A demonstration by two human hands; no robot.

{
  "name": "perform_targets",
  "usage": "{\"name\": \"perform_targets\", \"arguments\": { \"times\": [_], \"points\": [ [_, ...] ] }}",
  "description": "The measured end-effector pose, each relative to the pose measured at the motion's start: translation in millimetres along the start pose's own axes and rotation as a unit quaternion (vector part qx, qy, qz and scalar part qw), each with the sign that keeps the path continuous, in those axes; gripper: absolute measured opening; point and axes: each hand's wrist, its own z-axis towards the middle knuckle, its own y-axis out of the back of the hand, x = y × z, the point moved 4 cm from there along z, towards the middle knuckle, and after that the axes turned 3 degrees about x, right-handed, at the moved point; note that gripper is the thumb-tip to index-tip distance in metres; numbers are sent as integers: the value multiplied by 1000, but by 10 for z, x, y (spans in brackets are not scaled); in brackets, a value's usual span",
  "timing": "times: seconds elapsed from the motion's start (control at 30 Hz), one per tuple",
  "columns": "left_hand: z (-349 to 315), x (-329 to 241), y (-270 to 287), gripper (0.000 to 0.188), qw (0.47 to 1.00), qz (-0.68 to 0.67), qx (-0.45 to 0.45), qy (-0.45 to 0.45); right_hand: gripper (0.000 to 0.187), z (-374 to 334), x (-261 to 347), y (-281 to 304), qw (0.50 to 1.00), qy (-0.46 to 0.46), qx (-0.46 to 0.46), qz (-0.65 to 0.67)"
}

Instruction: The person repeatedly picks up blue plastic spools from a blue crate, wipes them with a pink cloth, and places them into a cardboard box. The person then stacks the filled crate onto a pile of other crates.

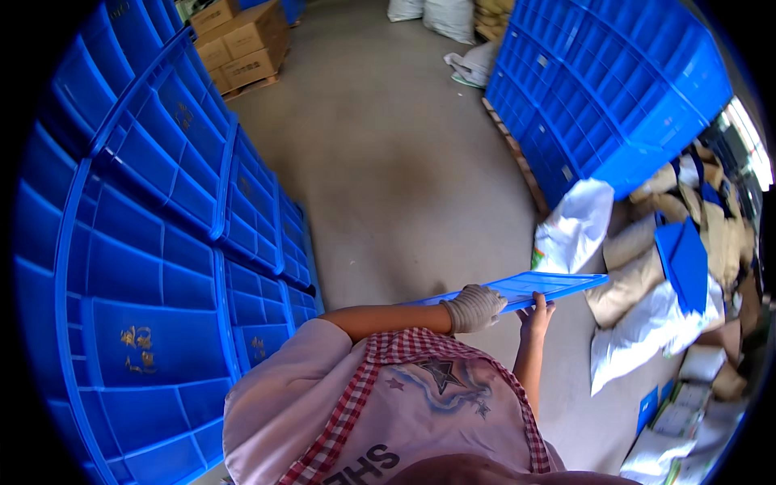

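Observation:
A flat blue plastic lid [558, 284] with a raised rim is held out in front of my chest, tilted and seen nearly edge-on. My left hand [475, 309], in a whitish knitted glove, is closed on its near edge, the forearm crossing my body. Bare-fingered, my right hand [535, 314] grips the same edge a little further right, thumb and fingertips against the rim. Part of the lid's left end is hidden behind the gloved hand and forearm.
Tall stacks of blue plastic crates [153, 339] line my left. More blue crates [598, 89] stand on a pallet at the far right. White sacks [638, 339] and brown sacks [630, 287] are piled on the right. Cardboard boxes [242, 44] sit on a pallet at the far left.

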Motion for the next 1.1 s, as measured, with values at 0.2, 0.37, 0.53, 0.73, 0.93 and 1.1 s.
{"name": "perform_targets", "arguments": {
  "times": [0.2,0.37,0.53,0.73,0.93,1.1],
  "points": [
    [254,1793,870,53,988,-18,-81,133,74,1725,224,-1858,994,-23,107,-6],
    [-308,3013,1747,58,925,25,-217,311,72,2821,693,-3628,981,11,193,7],
    [-824,4321,2139,51,847,-48,-355,393,70,3636,1009,-5438,963,50,261,41],
    [-790,5992,2977,47,793,-18,-491,361,60,3985,1208,-7433,934,51,325,141],
    [-884,7370,4346,32,822,126,-464,306,50,4302,1315,-9244,915,11,348,205],
    [-1031,8645,5399,36,854,195,-410,255,60,4922,1076,-11091,868,-21,448,211]
  ]
}}
